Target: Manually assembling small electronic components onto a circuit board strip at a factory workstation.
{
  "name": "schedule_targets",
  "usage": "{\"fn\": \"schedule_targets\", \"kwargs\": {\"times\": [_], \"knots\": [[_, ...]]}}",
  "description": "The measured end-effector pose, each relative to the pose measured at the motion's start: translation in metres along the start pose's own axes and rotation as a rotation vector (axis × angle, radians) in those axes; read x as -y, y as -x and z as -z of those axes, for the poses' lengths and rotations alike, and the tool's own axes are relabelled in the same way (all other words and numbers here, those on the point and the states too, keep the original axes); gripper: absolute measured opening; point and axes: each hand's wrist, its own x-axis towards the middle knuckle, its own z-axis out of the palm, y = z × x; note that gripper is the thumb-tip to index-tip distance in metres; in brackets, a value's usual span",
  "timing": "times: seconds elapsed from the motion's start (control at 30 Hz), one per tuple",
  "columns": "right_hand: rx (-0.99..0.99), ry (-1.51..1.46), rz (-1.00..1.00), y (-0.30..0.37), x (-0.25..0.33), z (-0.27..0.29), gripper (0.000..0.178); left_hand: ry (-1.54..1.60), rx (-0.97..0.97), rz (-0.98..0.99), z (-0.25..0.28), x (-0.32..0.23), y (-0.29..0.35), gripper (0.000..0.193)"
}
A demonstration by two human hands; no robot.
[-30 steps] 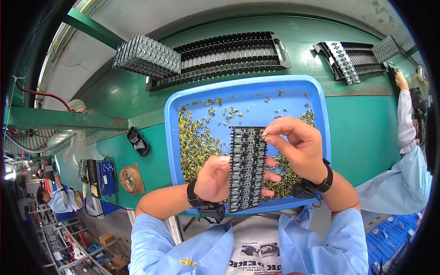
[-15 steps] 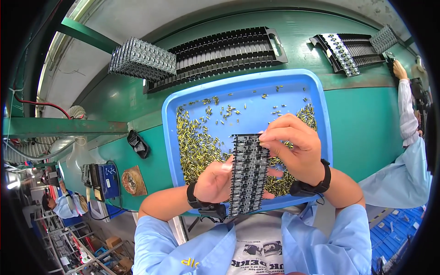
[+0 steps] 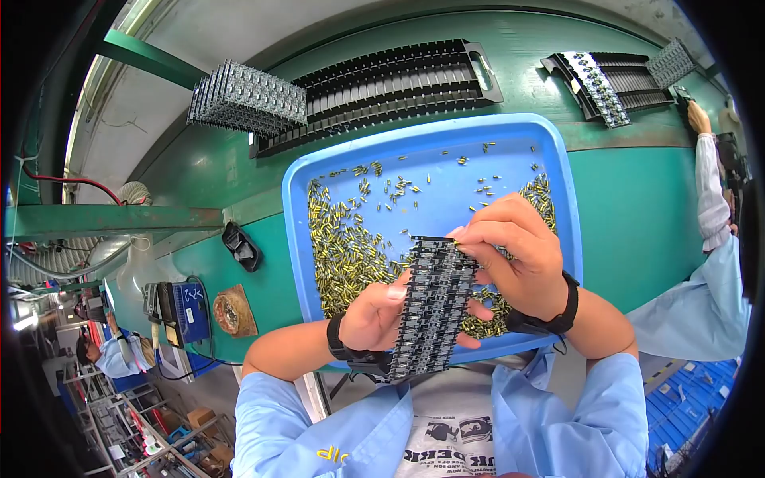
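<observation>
A dark circuit board panel (image 3: 434,311), long and packed with small parts, is held up over the near side of a blue plastic tub (image 3: 293,239). My left hand (image 3: 378,315) grips it from beneath, thumb along its left edge and fingertips showing past its right edge. At the panel's top right corner, my right hand (image 3: 514,251) has thumb and fingers pinched together; anything small between them is too hidden to make out. Loose yellow-green and dark cylindrical components (image 3: 343,255) heap along the tub's left and right sides, with a few scattered at its far end.
Behind the tub lies a long black slotted rack (image 3: 390,84) with several board panels (image 3: 247,99) standing at its left end. A second rack (image 3: 637,84) sits far right, near another person's hand (image 3: 698,118). On the left are a round coil (image 3: 233,312) and a blue device (image 3: 190,311).
The panel has tilted slightly, its top end shifting a little to the right. My right hand stays at its top corner and has moved slightly right with it.
</observation>
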Motion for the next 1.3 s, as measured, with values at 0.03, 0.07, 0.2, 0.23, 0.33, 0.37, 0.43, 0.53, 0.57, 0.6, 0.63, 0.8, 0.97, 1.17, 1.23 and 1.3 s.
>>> {"fn": "schedule_targets", "kwargs": {"times": [0.03, 0.07, 0.2, 0.23, 0.33, 0.37, 0.43, 0.53, 0.57, 0.6, 0.63, 0.8, 0.97, 1.17, 1.23, 1.3], "knots": [[-0.002, 0.000, 0.002, 0.000, 0.000, 0.000, 0.025, -0.008, 0.000, -0.008, 0.000, 0.001, 0.000, 0.079], [-0.004, 0.000, 0.004, 0.000, 0.000, 0.000, 0.025, -0.016, 0.000, -0.016, 0.000, 0.001, -0.001, 0.080], [-0.006, 0.016, 0.038, 0.000, 0.000, 0.000, 0.027, -0.229, -0.088, 0.071, -0.002, -0.003, 0.002, 0.091], [-0.006, 0.023, 0.053, 0.000, -0.001, 0.000, 0.027, -0.230, -0.088, 0.071, -0.002, -0.003, 0.003, 0.091], [0.003, 0.035, 0.083, -0.002, -0.001, 0.001, 0.027, -0.252, -0.119, 0.086, -0.003, -0.004, 0.004, 0.091], [0.007, 0.041, 0.098, -0.002, -0.001, 0.001, 0.028, -0.253, -0.119, 0.086, -0.003, -0.004, 0.004, 0.091], [0.007, 0.045, 0.099, -0.002, -0.001, 0.001, 0.028, -0.233, -0.091, 0.067, 0.000, -0.003, 0.003, 0.090], [0.007, 0.058, 0.099, -0.001, -0.001, 0.001, 0.029, -0.183, -0.048, 0.022, 0.002, 0.001, 0.001, 0.085], [0.009, 0.074, 0.108, -0.001, -0.001, 0.002, 0.030, -0.141, -0.021, -0.013, 0.003, 0.003, 0.000, 0.081], [0.010, 0.090, 0.117, 0.000, -0.001, 0.002, 0.030, -0.100, 0.007, -0.049, 0.003, 0.004, -0.001, 0.077], [0.011, 0.110, 0.124, 0.000, -0.001, 0.003, 0.031, -0.098, 0.012, -0.047, 0.004, 0.004, -0.001, 0.077], [0.062, 0.250, 0.182, 0.001, 0.003, 0.011, 0.036, -0.169, -0.016, -0.056, 0.005, 0.003, 0.000, 0.077], [0.095, 0.284, 0.258, 0.002, 0.004, 0.006, 0.041, -0.142, -0.077, -0.001, -0.001, 0.002, 0.007, 0.077], [0.096, 0.198, 0.230, 0.003, -0.005, 0.005, 0.039, -0.300, -0.161, 0.036, 0.003, -0.001, 0.008, 0.086], [0.087, 0.174, 0.216, 0.002, -0.002, 0.004, 0.039, -0.151, -0.022, 0.027, 0.009, -0.005, 0.007, 0.081], [0.067, 0.129, 0.184, 0.001, 0.002, 0.005, 0.040, -0.074, 0.054, 0.027, 0.011, -0.007, 0.007, 0.078]]}}
